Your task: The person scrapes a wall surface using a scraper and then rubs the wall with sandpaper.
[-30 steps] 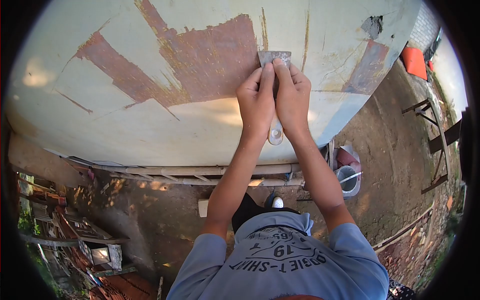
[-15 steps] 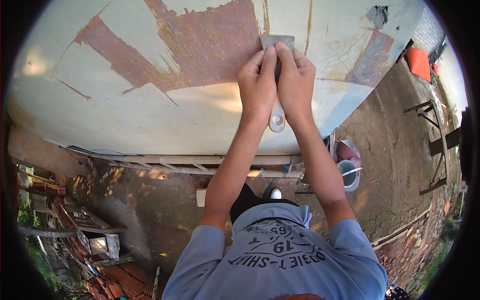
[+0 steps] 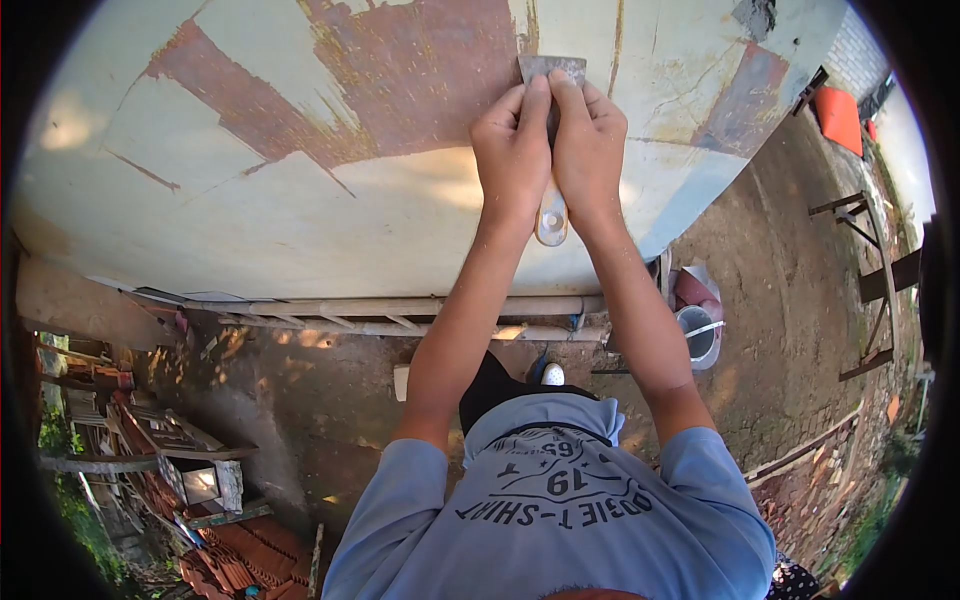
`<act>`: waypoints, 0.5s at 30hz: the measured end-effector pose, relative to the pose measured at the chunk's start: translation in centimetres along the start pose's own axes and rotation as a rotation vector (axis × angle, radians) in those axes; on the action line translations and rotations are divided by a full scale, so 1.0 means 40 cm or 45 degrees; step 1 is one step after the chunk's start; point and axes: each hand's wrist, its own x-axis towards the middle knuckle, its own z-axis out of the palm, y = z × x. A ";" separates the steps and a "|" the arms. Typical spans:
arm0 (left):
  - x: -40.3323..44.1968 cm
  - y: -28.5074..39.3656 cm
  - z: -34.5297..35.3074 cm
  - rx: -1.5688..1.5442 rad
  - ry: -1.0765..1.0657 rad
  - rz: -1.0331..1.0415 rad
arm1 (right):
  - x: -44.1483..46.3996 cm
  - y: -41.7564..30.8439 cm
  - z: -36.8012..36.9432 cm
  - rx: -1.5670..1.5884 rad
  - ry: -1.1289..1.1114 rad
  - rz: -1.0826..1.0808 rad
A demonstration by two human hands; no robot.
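Both of my hands grip one putty knife (image 3: 553, 66), its flat metal blade pointing up against the painted wall (image 3: 400, 235). My left hand (image 3: 512, 150) wraps it from the left and my right hand (image 3: 590, 150) from the right, with both thumbs laid along the blade. Below my wrists the rounded handle end sticks out, with a hole in it. Left of the blade is a large reddish-brown patch (image 3: 430, 85) where the pale paint is gone. Narrow scraped streaks run above and beside the blade. The blade's edge appears to touch the wall.
A bamboo ladder (image 3: 400, 308) lies along the wall's foot. On the ground to the right stands a bucket (image 3: 700, 335). A wooden frame (image 3: 875, 280) and an orange object (image 3: 838, 120) are farther right. Roof tiles (image 3: 245, 555) and timber pile up at lower left.
My hands and the putty knife sit slightly higher in view. The wall and ground have also shifted up a little, so the view has tilted. My grip is the same.
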 end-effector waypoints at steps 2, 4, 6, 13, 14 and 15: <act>-0.003 -0.011 -0.007 0.084 0.001 0.019 | -0.012 -0.003 0.008 0.045 0.046 0.035; 0.028 0.025 -0.002 -0.010 -0.021 0.046 | 0.023 -0.018 0.018 0.038 -0.016 -0.018; 0.030 0.085 0.009 -0.163 -0.028 -0.111 | 0.023 -0.071 0.024 0.080 -0.040 0.018; 0.008 0.046 -0.017 0.065 -0.069 -0.082 | -0.001 -0.012 0.009 0.055 -0.022 0.049; 0.006 0.061 -0.013 0.000 -0.048 -0.216 | 0.003 -0.011 0.009 0.048 -0.022 0.041; 0.007 0.052 -0.015 0.005 -0.061 -0.187 | 0.004 -0.010 0.007 0.037 -0.023 0.043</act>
